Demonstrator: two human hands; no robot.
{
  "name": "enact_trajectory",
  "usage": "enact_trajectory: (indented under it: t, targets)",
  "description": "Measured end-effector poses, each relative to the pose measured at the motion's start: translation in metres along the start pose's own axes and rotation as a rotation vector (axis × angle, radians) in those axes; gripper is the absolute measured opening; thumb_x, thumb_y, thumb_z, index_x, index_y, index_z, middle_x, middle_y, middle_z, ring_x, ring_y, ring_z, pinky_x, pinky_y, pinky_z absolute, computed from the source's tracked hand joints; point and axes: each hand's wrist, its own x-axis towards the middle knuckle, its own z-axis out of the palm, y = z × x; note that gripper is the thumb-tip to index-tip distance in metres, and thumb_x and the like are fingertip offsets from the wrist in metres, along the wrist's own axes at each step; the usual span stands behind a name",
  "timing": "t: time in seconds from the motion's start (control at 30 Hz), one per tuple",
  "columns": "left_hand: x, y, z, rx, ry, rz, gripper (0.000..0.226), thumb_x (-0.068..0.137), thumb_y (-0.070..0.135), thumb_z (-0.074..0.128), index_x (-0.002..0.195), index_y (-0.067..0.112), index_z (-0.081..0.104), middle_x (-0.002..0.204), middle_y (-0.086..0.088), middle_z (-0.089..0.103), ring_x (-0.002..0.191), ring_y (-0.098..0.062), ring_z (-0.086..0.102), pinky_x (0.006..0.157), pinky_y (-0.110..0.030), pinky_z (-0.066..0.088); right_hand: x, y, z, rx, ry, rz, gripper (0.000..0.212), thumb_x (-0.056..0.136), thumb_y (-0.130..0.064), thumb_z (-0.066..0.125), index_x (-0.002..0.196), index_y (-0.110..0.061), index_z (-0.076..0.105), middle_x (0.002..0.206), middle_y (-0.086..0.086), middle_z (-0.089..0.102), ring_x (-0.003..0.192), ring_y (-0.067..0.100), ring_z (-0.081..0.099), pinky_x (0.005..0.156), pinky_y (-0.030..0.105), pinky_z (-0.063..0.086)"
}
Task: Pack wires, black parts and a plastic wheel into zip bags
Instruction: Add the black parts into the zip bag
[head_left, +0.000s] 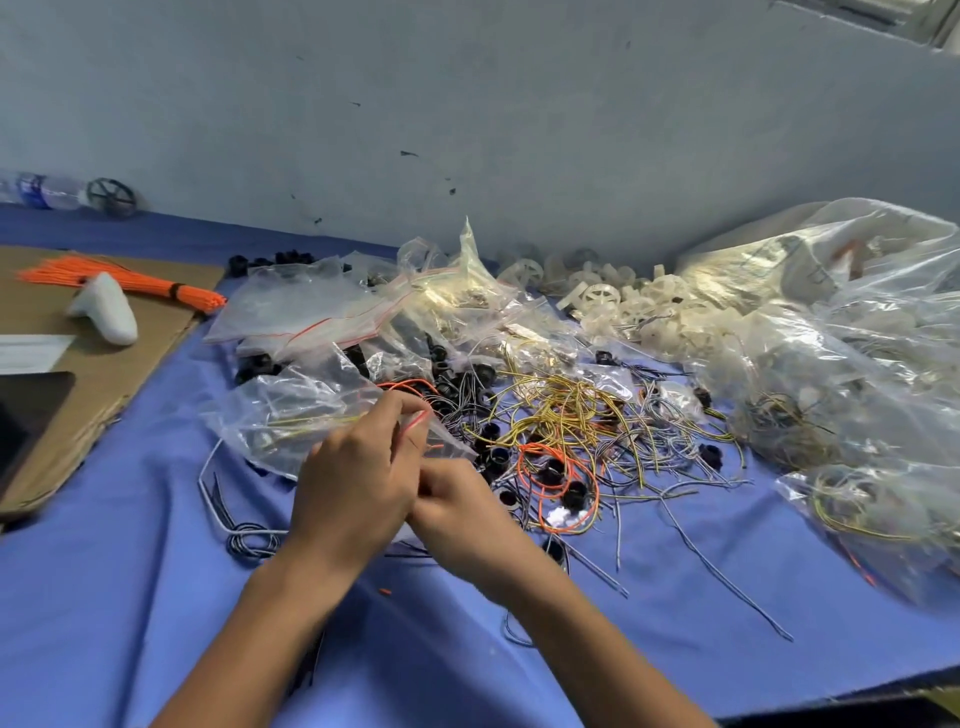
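- Head view, work in hand: the left hand pinches the red-striped mouth of a zip bag between thumb and fingertips. The bag lies on the blue cloth, just left of centre, with yellow and grey wire visible inside.
- Right hand: pressed against the left, fingers curled inward. What they grip is hidden, so its hold cannot be confirmed.
- Judged step: loading or sealing this one bag.
- Done so far: several filled bags are heaped at the right edge, holding wires and pale parts.
- Outstanding: a large tangle of loose wires lies just right of the hands, with black parts scattered through it. A pile of white plastic wheels sits near the wall.
- Supplies: empty zip bags lie behind the held bag.
- Also present: an orange wire bundle on a cardboard sheet, left.
- Assessment: well under way, with much left to pack.
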Motion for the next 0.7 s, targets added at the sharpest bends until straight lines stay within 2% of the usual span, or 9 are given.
enact_trajectory:
  t: [0.1, 0.2, 0.27, 0.33, 0.4, 0.47, 0.53, 0.6, 0.7]
  targets:
    - [0.003, -0.003, -0.003, -0.071, -0.034, -0.012, 0.009, 0.097, 0.032, 0.058, 0.105, 0.036, 0.059, 0.078, 0.013, 0.065, 0.079, -0.023, 0.066, 0.065, -0.034, 0.047, 0.023, -0.008, 0.003, 0.145, 0.013, 0.023, 0.031, 0.088, 0.001, 0.05, 0.067, -0.019, 0.061, 0.064, -0.003, 0.061, 0.066, 0.008, 0.052, 0.061, 0.03, 0.044]
    - [0.005, -0.003, -0.005, -0.089, -0.03, -0.005, 0.012, 0.096, 0.032, 0.06, 0.107, 0.037, 0.06, 0.075, 0.011, 0.064, 0.077, -0.022, 0.065, 0.064, -0.033, 0.048, 0.034, -0.009, 0.011, 0.289, -0.025, 0.058, 0.035, 0.093, 0.005, 0.045, 0.073, -0.021, 0.056, 0.064, -0.012, 0.06, 0.062, 0.002, 0.055, 0.056, 0.017, 0.045]
    - [0.006, -0.007, -0.007, -0.103, 0.006, -0.026, 0.01, 0.097, 0.037, 0.058, 0.107, 0.036, 0.061, 0.076, 0.006, 0.067, 0.077, -0.026, 0.066, 0.064, -0.036, 0.05, 0.034, -0.009, 0.013, 0.294, -0.069, 0.064, 0.031, 0.092, 0.009, 0.044, 0.081, -0.016, 0.059, 0.067, -0.013, 0.062, 0.063, -0.002, 0.056, 0.057, 0.014, 0.046]
    - [0.008, -0.01, -0.009, -0.109, 0.027, -0.038, 0.012, 0.097, 0.039, 0.055, 0.106, 0.034, 0.061, 0.081, 0.003, 0.071, 0.078, -0.028, 0.066, 0.065, -0.039, 0.053, 0.029, -0.007, 0.01, 0.187, -0.015, 0.011, 0.026, 0.09, 0.009, 0.046, 0.097, -0.01, 0.063, 0.085, -0.004, 0.068, 0.08, 0.003, 0.063, 0.073, 0.025, 0.053]
    - [0.009, -0.012, -0.009, -0.124, 0.048, -0.053, 0.007, 0.099, 0.035, 0.056, 0.105, 0.033, 0.06, 0.08, 0.005, 0.069, 0.077, -0.026, 0.066, 0.066, -0.039, 0.052, 0.023, -0.004, 0.006, 0.001, 0.077, -0.061, 0.029, 0.089, 0.003, 0.05, 0.108, -0.012, 0.065, 0.102, 0.002, 0.071, 0.098, 0.015, 0.066, 0.088, 0.041, 0.053]
    - [0.01, -0.009, -0.007, -0.145, 0.055, -0.062, 0.009, 0.098, 0.037, 0.055, 0.103, 0.032, 0.061, 0.08, 0.007, 0.068, 0.078, -0.025, 0.065, 0.067, -0.04, 0.052, 0.021, -0.002, 0.004, -0.193, 0.183, -0.117, 0.026, 0.088, -0.004, 0.052, 0.106, -0.015, 0.066, 0.101, 0.004, 0.07, 0.096, 0.021, 0.065, 0.086, 0.044, 0.051]
    - [0.009, -0.005, -0.006, -0.162, 0.04, -0.069, 0.011, 0.097, 0.038, 0.055, 0.103, 0.032, 0.062, 0.082, 0.006, 0.07, 0.08, -0.024, 0.065, 0.069, -0.039, 0.052, 0.023, -0.007, 0.007, -0.23, 0.207, -0.146, 0.017, 0.088, -0.008, 0.054, 0.091, -0.02, 0.066, 0.088, 0.0, 0.069, 0.085, 0.02, 0.063, 0.075, 0.038, 0.051]
    - [0.008, -0.003, -0.003, -0.171, 0.018, -0.057, 0.009, 0.098, 0.033, 0.057, 0.105, 0.033, 0.062, 0.084, 0.005, 0.071, 0.081, -0.021, 0.066, 0.068, -0.035, 0.051, 0.03, -0.011, 0.009, -0.084, 0.197, -0.106, 0.023, 0.087, -0.009, 0.054, 0.073, -0.026, 0.06, 0.073, -0.007, 0.063, 0.071, 0.013, 0.057, 0.064, 0.031, 0.046]
    - [0.009, -0.004, -0.006, -0.194, 0.024, -0.056, 0.014, 0.096, 0.039, 0.052, 0.106, 0.034, 0.062, 0.085, 0.009, 0.07, 0.081, -0.015, 0.066, 0.067, -0.031, 0.049, 0.046, -0.019, 0.013, 0.389, 0.094, 0.019, 0.038, 0.088, 0.008, 0.048, 0.066, -0.022, 0.056, 0.061, -0.003, 0.058, 0.059, 0.01, 0.053, 0.055, 0.025, 0.043]
